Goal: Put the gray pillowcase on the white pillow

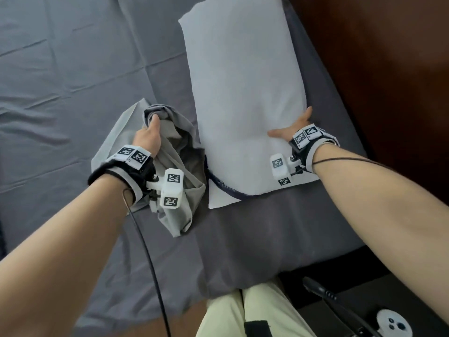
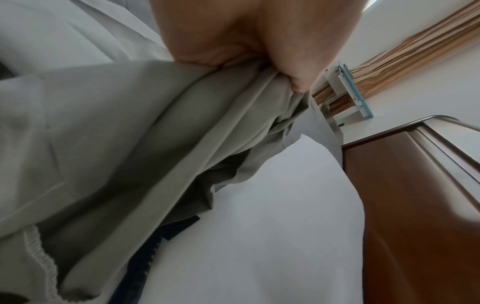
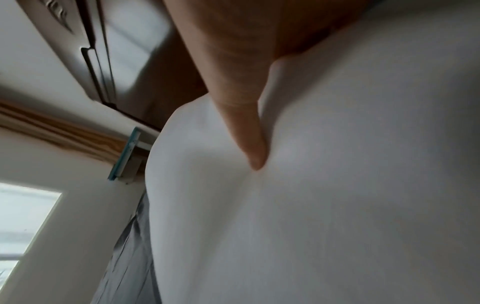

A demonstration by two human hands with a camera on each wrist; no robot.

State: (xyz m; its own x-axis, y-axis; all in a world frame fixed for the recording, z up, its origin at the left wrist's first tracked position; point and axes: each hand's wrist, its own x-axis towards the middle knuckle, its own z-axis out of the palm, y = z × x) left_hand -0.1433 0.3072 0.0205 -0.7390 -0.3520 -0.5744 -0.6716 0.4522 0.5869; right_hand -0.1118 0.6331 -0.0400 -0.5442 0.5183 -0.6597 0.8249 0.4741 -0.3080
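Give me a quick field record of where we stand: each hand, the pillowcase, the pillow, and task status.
left hand: grips a bunched fold of the gray pillowcase, thumb on top
right hand: spread flat, pressing on the white pillow near its right edge
gray pillowcase: crumpled on the bed sheet, left of the pillow
white pillow: lies lengthwise on the bed, bare; a dark zipper edge shows at its near end
surroundings: brown wooden panel to the right of the bed
task status: pillowcase not yet on the pillow
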